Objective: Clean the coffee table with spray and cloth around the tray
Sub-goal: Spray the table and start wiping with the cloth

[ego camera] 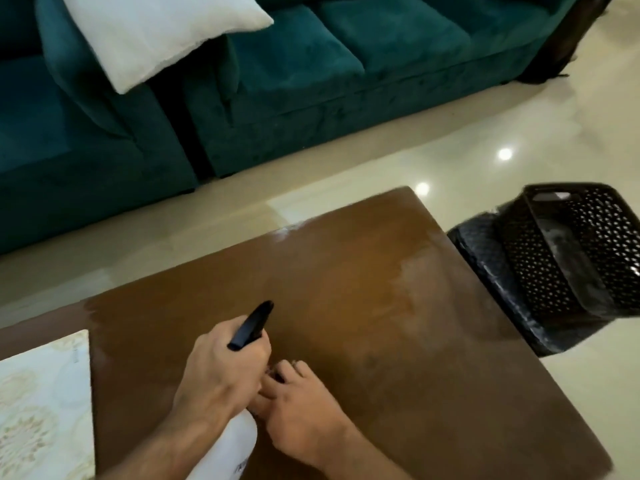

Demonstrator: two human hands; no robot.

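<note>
A: Where's the spray bottle (242, 427)?
B: Low and near the front edge of the coffee table (381, 306), white body, black trigger head pointing out over the wood. The left hand (221, 372) is wrapped round its neck.
A: And the other one?
B: The right hand (298, 403) sits just beside it, fingers curled in at the trigger area; whether it grips anything I cannot tell.
A: So which step?
B: Spraying, I'd judge, or fiddling with the nozzle. No cloth in sight. The patterned tray (45, 403) lies at the left edge.
A: Next?
B: Probably 1 squeeze aimed at the bare wood, away from the tray. A black basket (571, 251) stands on the floor to the right.
</note>
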